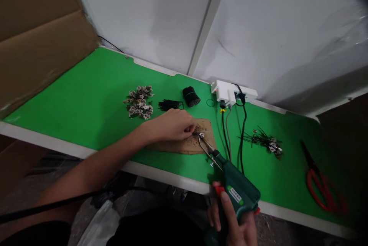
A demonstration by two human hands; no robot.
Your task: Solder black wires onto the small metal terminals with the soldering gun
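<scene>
The one camera sits on the person's head. It looks forward and down, over the table (77, 96), from close by.

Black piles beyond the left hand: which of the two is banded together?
The thick bundle on the right: a green band runs across it. The loose pile to its left shows no band.

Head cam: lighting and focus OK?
Head view: dim overall, right edge falling into darkness; head view: soft shadows on the pale wall, faint glints at its upper right; head view: scissors look blurred, green soldering gun sharper.
</scene>
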